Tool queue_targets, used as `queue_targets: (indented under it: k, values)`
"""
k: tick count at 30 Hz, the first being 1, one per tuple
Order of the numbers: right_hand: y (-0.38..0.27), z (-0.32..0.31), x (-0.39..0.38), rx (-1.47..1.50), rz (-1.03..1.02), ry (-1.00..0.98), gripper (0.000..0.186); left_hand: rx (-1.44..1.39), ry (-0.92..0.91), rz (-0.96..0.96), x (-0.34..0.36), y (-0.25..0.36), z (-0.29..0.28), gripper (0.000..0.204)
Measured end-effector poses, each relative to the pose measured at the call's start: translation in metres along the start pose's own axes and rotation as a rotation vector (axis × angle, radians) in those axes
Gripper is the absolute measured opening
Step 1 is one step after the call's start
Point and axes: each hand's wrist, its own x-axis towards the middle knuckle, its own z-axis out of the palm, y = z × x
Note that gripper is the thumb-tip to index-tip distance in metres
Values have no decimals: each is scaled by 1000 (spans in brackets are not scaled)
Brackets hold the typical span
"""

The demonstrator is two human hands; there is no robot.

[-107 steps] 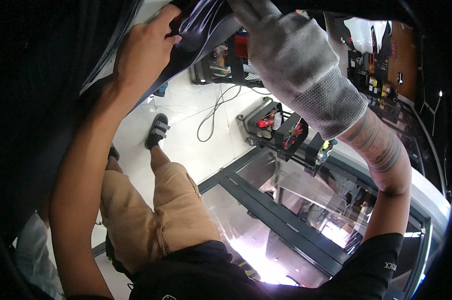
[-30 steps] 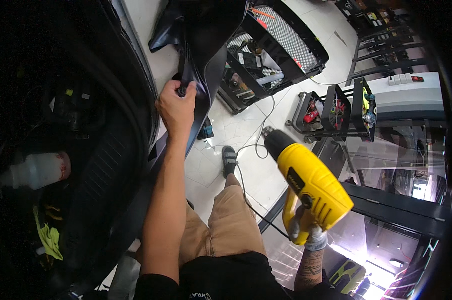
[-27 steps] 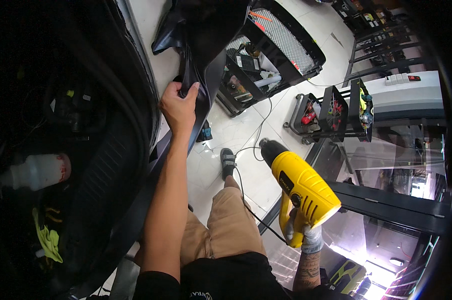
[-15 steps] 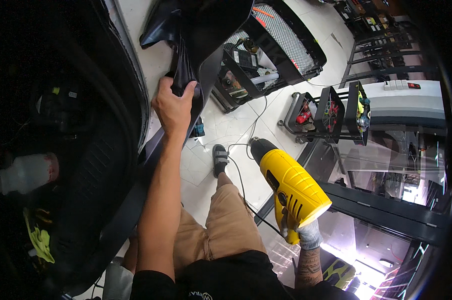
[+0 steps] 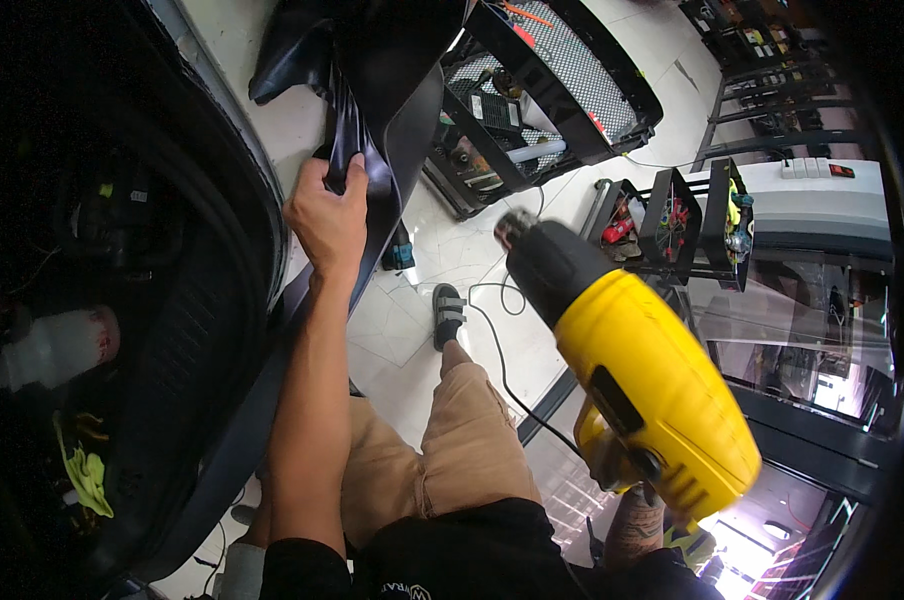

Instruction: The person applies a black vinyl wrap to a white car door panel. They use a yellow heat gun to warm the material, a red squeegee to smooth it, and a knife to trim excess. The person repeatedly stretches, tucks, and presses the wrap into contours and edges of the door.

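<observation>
My left hand (image 5: 324,222) is closed around the bunched edge of a glossy black film (image 5: 350,115), which is stretched into creases between thumb and fingers. The film hangs over the pale edge of a vehicle panel (image 5: 230,100). In my right hand (image 5: 606,462) is a yellow heat gun (image 5: 662,375) with a black front end. Its nozzle points up and to the left, apart from the film. The gun's body covers most of my right hand. A black cable (image 5: 502,370) trails from the gun across the floor.
A black mesh-sided cart (image 5: 597,85) with tools stands ahead. A smaller black tool trolley (image 5: 672,225) is at its right. A teal and black power tool (image 5: 399,255) lies on the floor. In the dark interior at left are a white bottle (image 5: 67,345) and a yellow-green cloth (image 5: 85,475).
The heat gun has come up closer to the camera and looks larger, its body shifted right. My left hand, still gripping the film, appears slightly further left and lower.
</observation>
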Motion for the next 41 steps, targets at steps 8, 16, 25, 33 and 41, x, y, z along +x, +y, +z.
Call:
queue_targets:
  k: [8,16,25,33,41]
  values:
    - [2,0,8,179,108,-137,62,-5,8,7,1,-1,-3,30]
    - [16,7,14,541,296,-343,63,-265,-27,-137,-3,-13,2,28]
    - [26,17,0,482,138,-190,75,-169,50,-134,0,-6,3,35]
    - [3,29,5,162,296,-134,96,-29,375,-236,2,17,25,49]
    - [11,5,-25,-96,115,-189,86,-38,418,-281,0,11,24,48]
